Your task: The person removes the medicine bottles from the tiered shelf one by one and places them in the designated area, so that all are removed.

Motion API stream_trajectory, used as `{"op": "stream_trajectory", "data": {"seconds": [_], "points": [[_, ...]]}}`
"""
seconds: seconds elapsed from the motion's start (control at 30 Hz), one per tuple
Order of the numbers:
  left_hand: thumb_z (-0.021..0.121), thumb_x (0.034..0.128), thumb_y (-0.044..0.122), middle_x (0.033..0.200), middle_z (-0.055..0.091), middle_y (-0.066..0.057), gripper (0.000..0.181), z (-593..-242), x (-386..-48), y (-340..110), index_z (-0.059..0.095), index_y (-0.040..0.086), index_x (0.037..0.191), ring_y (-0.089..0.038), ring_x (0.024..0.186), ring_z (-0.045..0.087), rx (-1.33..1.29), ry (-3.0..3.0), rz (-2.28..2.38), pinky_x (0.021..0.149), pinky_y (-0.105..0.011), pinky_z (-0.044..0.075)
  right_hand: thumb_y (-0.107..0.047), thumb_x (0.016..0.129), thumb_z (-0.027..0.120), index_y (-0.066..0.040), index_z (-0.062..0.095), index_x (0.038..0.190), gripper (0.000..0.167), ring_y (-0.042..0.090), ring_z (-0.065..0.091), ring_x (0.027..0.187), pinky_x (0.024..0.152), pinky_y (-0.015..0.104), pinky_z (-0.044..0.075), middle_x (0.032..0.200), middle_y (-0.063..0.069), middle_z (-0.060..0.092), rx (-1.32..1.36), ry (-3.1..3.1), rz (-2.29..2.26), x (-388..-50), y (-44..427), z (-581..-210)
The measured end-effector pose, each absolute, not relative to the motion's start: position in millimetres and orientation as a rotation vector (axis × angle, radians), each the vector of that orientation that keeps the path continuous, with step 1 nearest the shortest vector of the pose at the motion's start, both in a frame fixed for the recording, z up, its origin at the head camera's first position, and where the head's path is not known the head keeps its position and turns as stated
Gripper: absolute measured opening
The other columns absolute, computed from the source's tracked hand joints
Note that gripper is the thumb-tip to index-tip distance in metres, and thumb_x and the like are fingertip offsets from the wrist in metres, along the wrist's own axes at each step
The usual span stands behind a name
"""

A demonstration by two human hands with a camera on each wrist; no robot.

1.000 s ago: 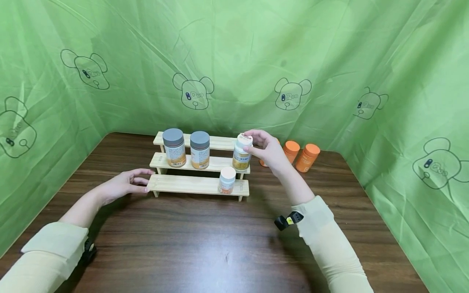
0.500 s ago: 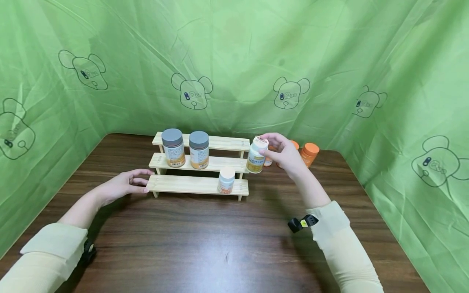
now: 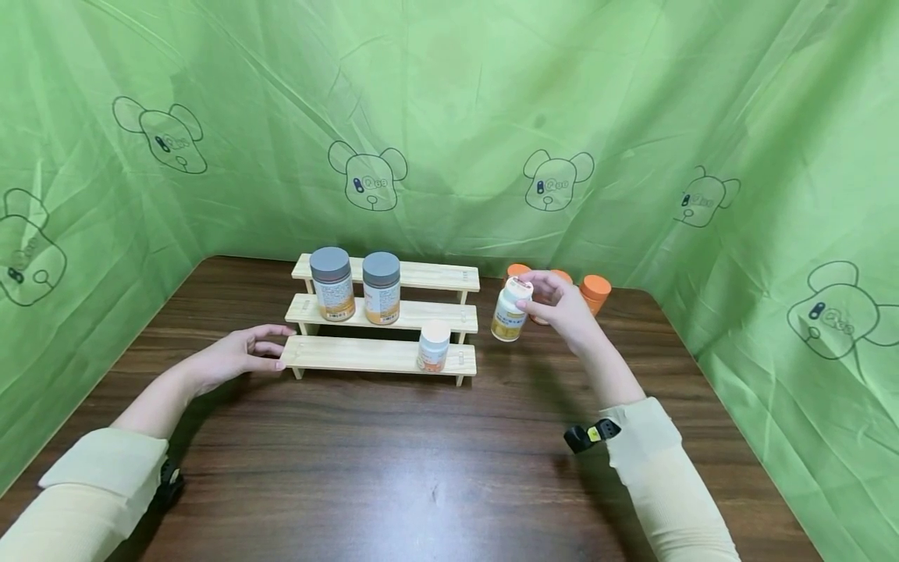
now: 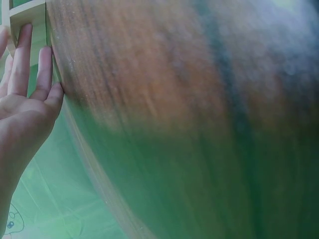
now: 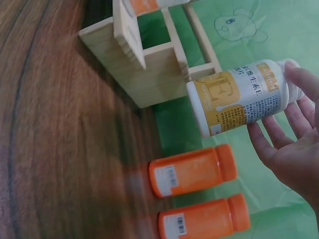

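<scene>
In my right hand is a white pill bottle with a yellow-and-white label, gripped near its cap and held above the table, right of the wooden tiered rack. The right wrist view shows the thumb and fingers around the top of this pill bottle. My left hand rests at the left end of the rack's lowest step, fingers extended against the wood. Two grey-capped jars stand on the middle step. On the lowest step, toward the right, stands a small white bottle.
Orange bottles stand behind the right hand, partly hidden by it; two orange bottles show in the right wrist view. The dark wooden table is enclosed by green cloth at the back and sides.
My right hand has lifted the white pill bottle off the rack's middle step and carried it right and slightly toward me. The left hand stays at the rack's end.
</scene>
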State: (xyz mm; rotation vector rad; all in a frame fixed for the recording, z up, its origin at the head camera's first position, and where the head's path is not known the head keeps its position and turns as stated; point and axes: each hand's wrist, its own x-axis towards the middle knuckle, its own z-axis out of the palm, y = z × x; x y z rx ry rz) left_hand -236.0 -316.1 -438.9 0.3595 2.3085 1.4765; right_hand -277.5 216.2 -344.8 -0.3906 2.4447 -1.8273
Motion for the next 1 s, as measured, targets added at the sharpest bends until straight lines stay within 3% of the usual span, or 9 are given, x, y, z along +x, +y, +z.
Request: {"op": "stream_trajectory", "data": {"seconds": [0.43, 1.0], "points": [[0.069, 0.0861, 0.018, 0.121, 0.061, -0.019, 0.067, -437.4, -236.5, -315.4, 0.033, 0.004, 0.141, -0.008, 0.102, 0.061, 0.367, 2.299, 1.474, 0.084, -0.020, 0.043, -0.016, 0.082, 0.075, -0.010, 0.056, 0.122, 0.044, 0.017, 0.049, 0.119, 0.094, 0.035, 0.042, 0.122, -0.001, 0.062, -0.420, 2.447, -1.882, -283.4, 227.5, -375.8], [0.069, 0.0861, 0.019, 0.121, 0.061, -0.020, 0.067, -439.0, -236.4, -316.9, 0.034, 0.004, 0.141, -0.011, 0.104, 0.061, 0.372, 2.307, 1.471, 0.085, -0.020, 0.043, -0.014, 0.079, 0.076, -0.007, 0.056, 0.122, 0.047, 0.017, 0.054, 0.110, 0.087, 0.026, 0.045, 0.116, -0.004, 0.065, -0.304, 2.383, -1.994, -295.1, 234.4, -406.7]]}}
